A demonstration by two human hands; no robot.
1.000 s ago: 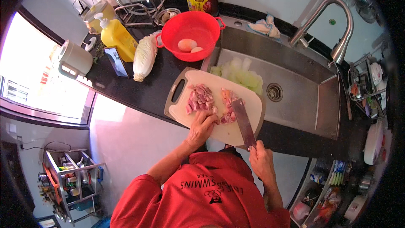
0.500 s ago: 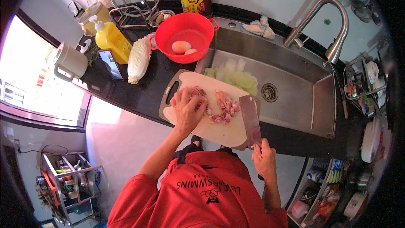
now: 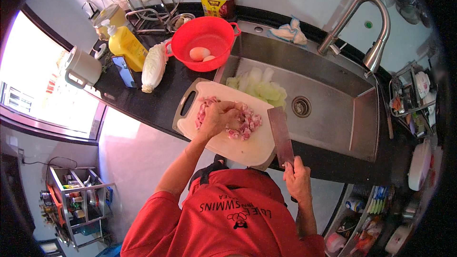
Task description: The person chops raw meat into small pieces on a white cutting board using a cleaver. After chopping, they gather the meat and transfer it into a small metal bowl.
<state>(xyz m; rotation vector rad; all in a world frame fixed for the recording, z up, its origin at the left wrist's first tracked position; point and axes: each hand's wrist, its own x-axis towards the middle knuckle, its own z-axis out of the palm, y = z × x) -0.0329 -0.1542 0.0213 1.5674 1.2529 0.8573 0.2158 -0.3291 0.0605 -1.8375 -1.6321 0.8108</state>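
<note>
A pale cutting board (image 3: 226,151) lies at the counter's front edge, partly over the sink's near left corner. Small pink pieces of chopped meat (image 3: 250,123) are spread across it. My left hand (image 3: 220,119) is down among them, fingers curled in and closed on some of the meat; the palm hides what lies beneath. In my right hand (image 3: 298,181) is the handle of a cleaver (image 3: 281,135). Its broad blade points away from me at the board's right end, apart from the meat.
Pale green cabbage leaves (image 3: 259,85) lie in the steel sink (image 3: 328,114), under a tall faucet (image 3: 352,24). Left of it stand a red colander (image 3: 204,38) holding eggs, a napa cabbage (image 3: 153,69), a propped phone (image 3: 124,71) and a yellow pump bottle (image 3: 127,45).
My left hand has shifted right across the board, from the left-hand meat toward the pieces in the middle. More meat shows at the left. The cleaver stays at the board's right end.
</note>
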